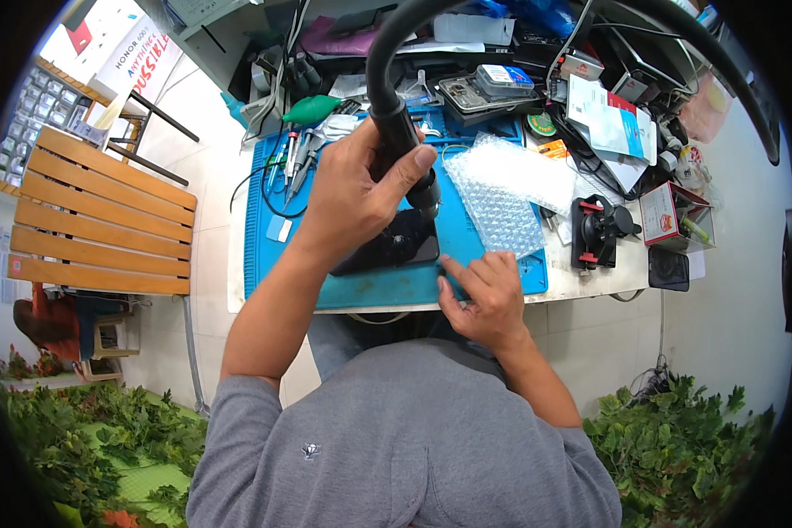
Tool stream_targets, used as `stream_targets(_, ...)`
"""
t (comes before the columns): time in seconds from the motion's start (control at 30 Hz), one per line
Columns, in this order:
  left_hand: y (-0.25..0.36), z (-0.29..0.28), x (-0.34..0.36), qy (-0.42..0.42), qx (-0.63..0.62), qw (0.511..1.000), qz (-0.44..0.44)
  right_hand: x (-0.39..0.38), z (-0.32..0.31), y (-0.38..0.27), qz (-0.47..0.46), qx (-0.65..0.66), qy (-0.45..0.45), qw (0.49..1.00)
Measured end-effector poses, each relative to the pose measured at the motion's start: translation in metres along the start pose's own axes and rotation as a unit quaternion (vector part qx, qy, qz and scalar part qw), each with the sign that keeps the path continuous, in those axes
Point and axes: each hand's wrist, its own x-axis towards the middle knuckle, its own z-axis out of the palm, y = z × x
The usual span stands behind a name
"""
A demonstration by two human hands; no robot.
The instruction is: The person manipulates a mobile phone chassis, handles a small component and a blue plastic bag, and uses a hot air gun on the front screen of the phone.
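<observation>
Your left hand [361, 189] is closed around a black cylinder [426, 194]; beneath, a dark, glossy, rectangular slab [411, 243], lit by small reflections, lies flat on the blue mat [268, 264]; your right hand [491, 297], half-curled, apparently empty, points at its right corner.
</observation>
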Motion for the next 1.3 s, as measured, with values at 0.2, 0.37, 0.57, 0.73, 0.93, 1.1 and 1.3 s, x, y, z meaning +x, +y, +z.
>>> stream_targets(0.2, 0.002, -0.012, -0.002, 0.018, -0.012, 0.999, -0.027, 0.005, -0.001, -0.001, 0.078, 0.023, 0.014, 0.997)
stream_targets(0.37, 0.004, -0.023, -0.006, 0.022, -0.004, 1.0, -0.018, 0.012, 0.0, -0.006, 0.093, 0.053, -0.02, 0.994)
stream_targets(0.57, 0.008, -0.044, -0.012, 0.035, 0.019, 0.999, -0.025, 0.017, 0.011, -0.011, 0.089, 0.024, -0.032, 0.995)
stream_targets(0.73, 0.003, -0.064, -0.023, 0.041, 0.029, 0.998, -0.031, 0.024, 0.011, -0.01, 0.045, -0.025, -0.068, 0.996)
stream_targets(0.93, 0.005, -0.07, -0.039, 0.04, 0.026, 0.999, -0.01, 0.064, 0.006, 0.022, 0.027, -0.011, -0.088, 0.996)
stream_targets(1.1, 0.014, -0.07, -0.039, 0.041, 0.009, 0.999, -0.019, 0.143, 0.039, 0.069, -0.008, -0.011, -0.093, 0.996)
stream_targets(1.3, 0.018, -0.072, -0.044, 0.046, 0.03, 0.998, -0.018, 0.163, 0.043, 0.082, 0.048, 0.026, -0.207, 0.977)
